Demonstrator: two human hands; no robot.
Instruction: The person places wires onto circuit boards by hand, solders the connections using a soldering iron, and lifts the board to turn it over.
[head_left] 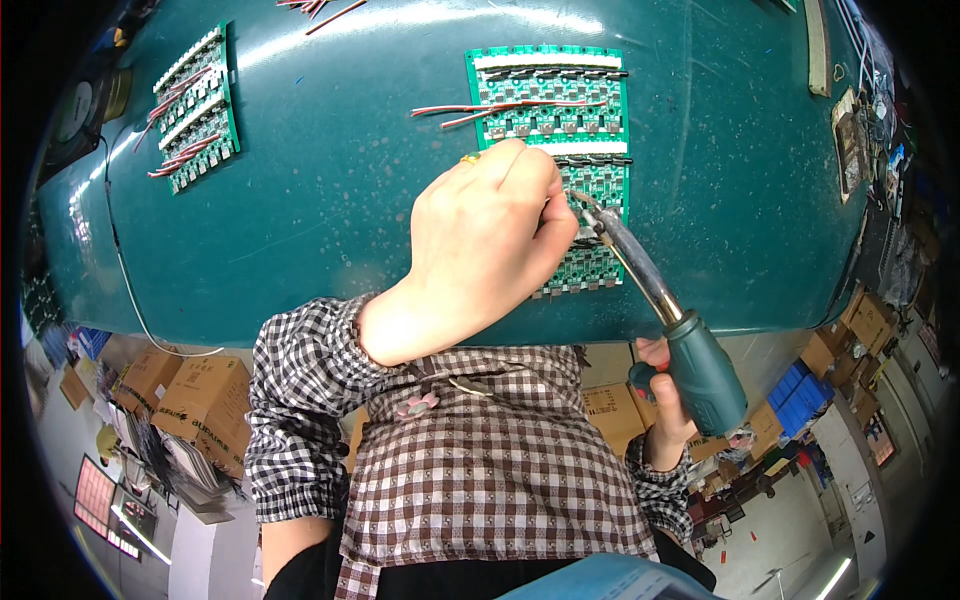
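Note:
A green circuit board panel (605, 90) lies on the table, with rows of small parts and two white strips. My left hand (490, 215) is closed in a pinch over the panel's lower half and covers its left side. What the fingertips hold, if anything, is hidden. A soldering gun (706, 375) with a dark green body is gripped by my right hand (670, 415) below the table's front edge. Its metal barrel slants up to the left, and the tip is close by my left fingertips, above the board. Red and black wires (520, 107) lie across the upper rows.
Another green circuit board panel (200, 115) with wires lies at the left of the green table (320, 150). Loose wires (335, 17) rest at the far edge. A white cable (133, 295) hangs at the left. Cardboard boxes (205, 400) and blue bins (800, 400) stand beyond the near edge.

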